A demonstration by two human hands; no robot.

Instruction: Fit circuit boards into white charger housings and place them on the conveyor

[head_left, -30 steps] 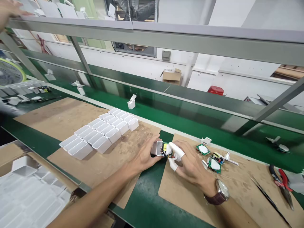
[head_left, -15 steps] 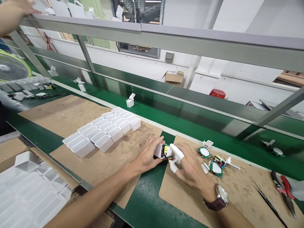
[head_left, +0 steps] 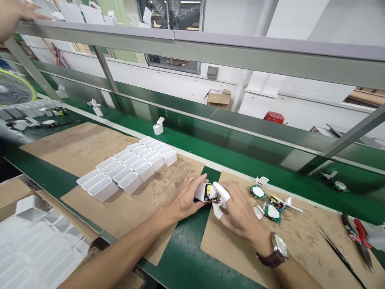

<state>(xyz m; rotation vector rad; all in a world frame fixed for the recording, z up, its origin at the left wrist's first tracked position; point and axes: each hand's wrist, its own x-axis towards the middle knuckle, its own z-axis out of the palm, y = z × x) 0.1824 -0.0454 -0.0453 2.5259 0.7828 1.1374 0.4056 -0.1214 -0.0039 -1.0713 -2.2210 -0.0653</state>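
My left hand (head_left: 188,194) grips a small white plastic case (head_left: 199,192), held sideways with its open end to the right. At that open end, my right hand (head_left: 236,206), with white finger cots on thumb and forefinger, pinches a circuit board assembly (head_left: 209,192) with a yellow component. The board sits partly inside the case; how deep is hidden. To the right, loose circuit boards (head_left: 272,212) with white pads lie on a cardboard sheet (head_left: 228,253). Rows of empty white cases (head_left: 129,182) stand open side up on another cardboard sheet (head_left: 156,192) to the left.
Red-and-black pliers (head_left: 361,243) and tweezers (head_left: 339,255) lie at the right. A green belt (head_left: 192,150) behind carries a white case (head_left: 158,126) and boards (head_left: 337,182). A box of white cases (head_left: 36,241) stands front left. Another person's hand (head_left: 15,16) is at the upper left.
The pieces on the green belt have shifted left. Both my hands stay at the case and board, with barely any visible movement. The view has shifted slightly.
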